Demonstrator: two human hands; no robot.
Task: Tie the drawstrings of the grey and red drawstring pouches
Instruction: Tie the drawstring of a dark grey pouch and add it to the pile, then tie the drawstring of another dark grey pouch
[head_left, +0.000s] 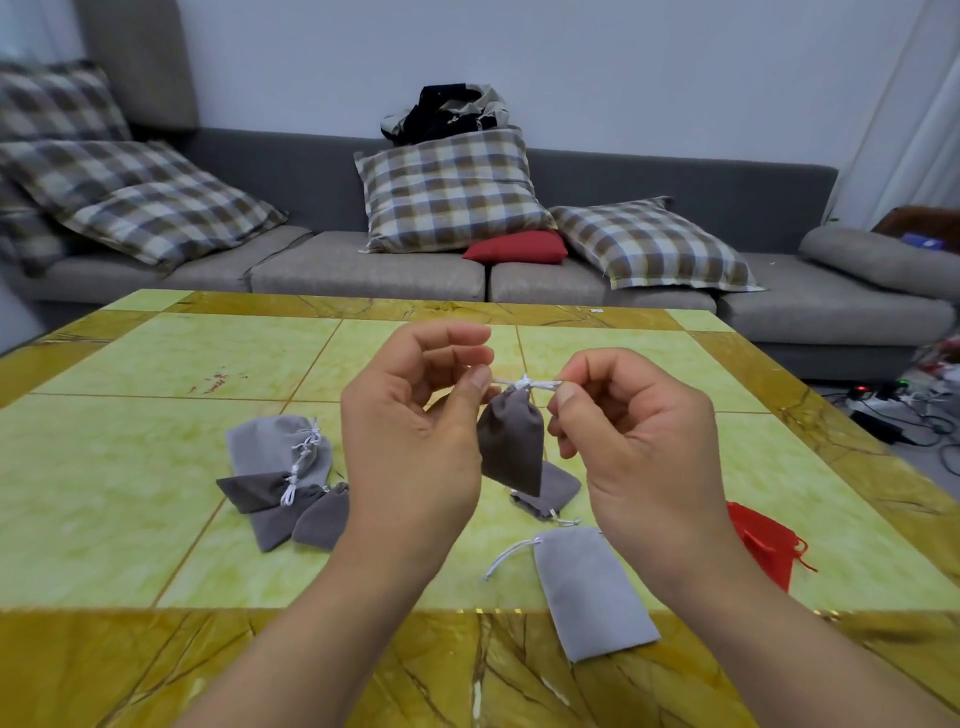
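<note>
Small dark grey velvet drawstring pouch (511, 448): hanging above the yellow-green tiled table (156, 467), between both hands, neck gathered. White cord drawstring (525, 384): knotted at the neck, one end pinched by left hand (410, 441), other end pinched by right hand (631, 441). Red fabric pouch (766, 540): on table, right, partly hidden by right wrist. Five other grey pouches lie on table.

Grey sofa (363, 270) along far pale wall (623, 67), plaid cushions (447, 192), one red cushion (517, 248). Yellow-green tiled worktop (156, 364) near. Cables (893, 410) on floor right.
</note>
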